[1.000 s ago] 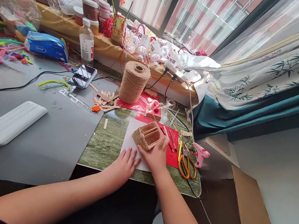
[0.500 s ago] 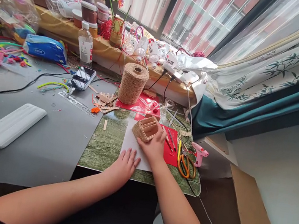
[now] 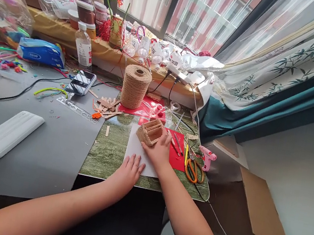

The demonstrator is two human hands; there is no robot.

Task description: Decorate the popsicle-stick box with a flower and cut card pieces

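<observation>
A small twine-wrapped box (image 3: 144, 134) with thin dividers inside stands on a white sheet of paper (image 3: 133, 146). My right hand (image 3: 160, 149) grips the near right side of this box, its fingers around the edge. Flat on the lower left of the sheet, at the table's front, lies my left hand (image 3: 130, 169), fingers stretched out and nothing held. Beside the right hand, a red sheet (image 3: 177, 162) carries a couple of thin pen-like tools (image 3: 177, 144).
Orange-handled scissors (image 3: 192, 171) and a pink glue gun (image 3: 207, 157) lie at the right edge. Behind the box are a twine spool (image 3: 135, 87) and loose wooden sticks (image 3: 108, 107). A white power bank (image 3: 5, 133), a phone (image 3: 81, 82) and a water bottle (image 3: 83, 46) stand to the left.
The whole view has shifted slightly, with things now a little farther left. Both hands keep their places on the box and the paper.
</observation>
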